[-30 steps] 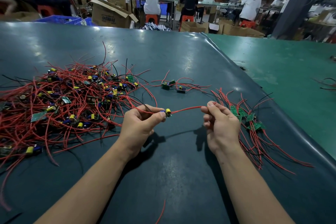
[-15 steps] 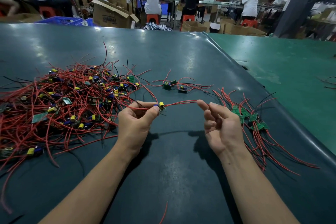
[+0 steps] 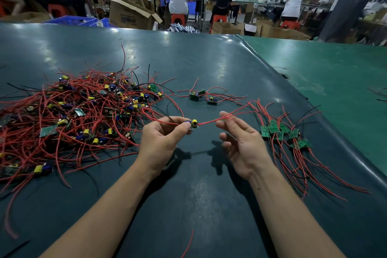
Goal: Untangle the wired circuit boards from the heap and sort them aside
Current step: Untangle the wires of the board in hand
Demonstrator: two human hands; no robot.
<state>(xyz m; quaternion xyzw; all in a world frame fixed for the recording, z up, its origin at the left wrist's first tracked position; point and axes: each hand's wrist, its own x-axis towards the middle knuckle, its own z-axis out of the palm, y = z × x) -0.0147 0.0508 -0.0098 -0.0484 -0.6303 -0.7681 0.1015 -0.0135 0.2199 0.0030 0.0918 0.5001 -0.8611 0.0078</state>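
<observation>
Centre frame, a small circuit board (image 3: 193,124) with a yellow-topped capacitor hangs just above the dark tabletop (image 3: 188,58), pinched between thumb and forefinger of the left hand (image 3: 162,142). That's a tight grip! Its red wires (image 3: 217,118) stretch rightward, passing across the fingers of the right hand (image 3: 243,142), whose grip is spread and relaxed, palm up; whether a fingertip actually traps the wire, I can't tell. More red wire trails left from the board into the tangled heap (image 3: 83,115) filling the left half of the frame. At right lies the sorted pile (image 3: 284,134) of green boards, wires fanned toward the lower right. Two loose boards (image 3: 202,97) sit above centre.
</observation>
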